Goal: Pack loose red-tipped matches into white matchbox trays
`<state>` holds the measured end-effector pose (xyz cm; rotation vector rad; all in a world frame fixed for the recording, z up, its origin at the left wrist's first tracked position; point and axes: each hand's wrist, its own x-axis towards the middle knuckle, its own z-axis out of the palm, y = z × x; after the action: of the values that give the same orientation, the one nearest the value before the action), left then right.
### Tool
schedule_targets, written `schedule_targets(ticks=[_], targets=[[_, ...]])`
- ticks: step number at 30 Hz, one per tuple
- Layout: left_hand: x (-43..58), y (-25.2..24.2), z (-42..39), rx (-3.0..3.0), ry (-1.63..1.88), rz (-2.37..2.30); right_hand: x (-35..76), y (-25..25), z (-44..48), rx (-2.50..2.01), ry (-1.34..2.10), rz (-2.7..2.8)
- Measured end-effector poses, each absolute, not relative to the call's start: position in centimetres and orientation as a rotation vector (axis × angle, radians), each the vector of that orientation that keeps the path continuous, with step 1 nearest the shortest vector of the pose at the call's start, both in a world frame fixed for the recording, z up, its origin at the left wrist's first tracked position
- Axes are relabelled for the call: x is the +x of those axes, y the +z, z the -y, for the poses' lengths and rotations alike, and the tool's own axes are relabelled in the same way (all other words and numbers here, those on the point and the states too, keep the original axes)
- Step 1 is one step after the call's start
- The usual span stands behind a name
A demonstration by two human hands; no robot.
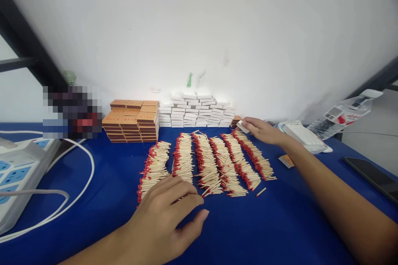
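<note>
My right hand [256, 129] is closed on a small white matchbox tray [243, 126], near the right end of the stacked white trays [192, 112]. Several rows of red-tipped matches [207, 165] lie across the blue table. Over the near end of the leftmost rows rests my left hand [174, 211], its fingers loosely bent and thumb apart, with nothing seen in it. Orange matchboxes [132, 121] are piled to the left of the white trays. One partly white, partly orange matchbox [286, 161] lies beside my right forearm. A single match [261, 192] sits apart from the rows.
At the left stands a white power strip [34, 165] with white cables looping onto the table. To the right are a plastic bottle [345, 115] on its side, a white packet [306, 136] and a dark phone [373, 176]. A wall rises behind the stacks.
</note>
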<state>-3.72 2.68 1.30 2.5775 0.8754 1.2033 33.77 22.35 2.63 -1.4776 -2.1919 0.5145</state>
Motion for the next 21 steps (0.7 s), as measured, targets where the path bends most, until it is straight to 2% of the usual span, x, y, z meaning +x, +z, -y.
schedule_targets(ticks=[5,21], targets=[[-3.75,1.29,-2.69,2.591,1.199,-0.873,33.46,2.70,-22.28,-1.440,0.572,2.186],[-3.71,1.27,-2.78,2.611,1.180,-0.889,33.87,1.71,-22.14,-1.469,0.439,2.204]])
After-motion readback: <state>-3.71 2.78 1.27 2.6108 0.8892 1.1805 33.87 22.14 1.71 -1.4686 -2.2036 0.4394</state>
